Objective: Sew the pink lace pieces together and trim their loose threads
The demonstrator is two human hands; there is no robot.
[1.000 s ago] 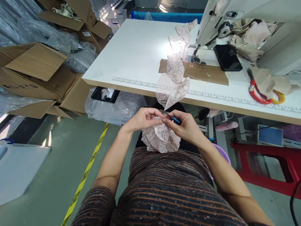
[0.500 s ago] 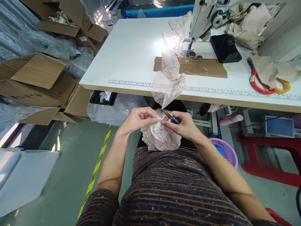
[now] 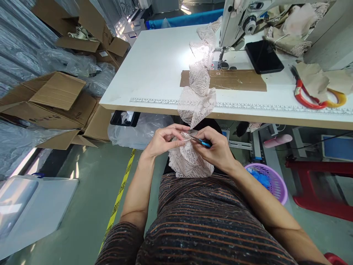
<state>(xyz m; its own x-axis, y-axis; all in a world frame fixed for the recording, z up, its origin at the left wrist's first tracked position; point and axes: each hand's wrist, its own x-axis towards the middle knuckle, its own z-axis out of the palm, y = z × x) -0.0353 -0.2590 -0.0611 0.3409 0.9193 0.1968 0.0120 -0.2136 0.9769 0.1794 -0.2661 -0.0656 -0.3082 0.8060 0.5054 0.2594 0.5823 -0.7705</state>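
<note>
A long strip of pale pink lace (image 3: 197,99) runs from the sewing machine (image 3: 242,18) across the white table (image 3: 154,70) and hangs down over its front edge into my lap. My left hand (image 3: 161,141) pinches the lace edge between thumb and fingers. My right hand (image 3: 216,149) is closed round small blue-handled thread snips (image 3: 202,141), their metal tip touching the lace right by my left fingertips. A bunch of lace (image 3: 190,165) lies on my lap under both hands.
On the table lie a brown cardboard sheet (image 3: 237,79), a black phone (image 3: 263,55), red-handled scissors (image 3: 306,97) and beige fabric scraps (image 3: 320,77). A purple basket (image 3: 271,180) and red stool (image 3: 322,184) stand at right. Open cardboard boxes (image 3: 55,99) and plastic bags fill the left; yellow floor tape (image 3: 120,195).
My hands and the lace stay together in my lap with little change; the snips' tip has shifted slightly along the lace edge. The view has drifted a little to the right.
</note>
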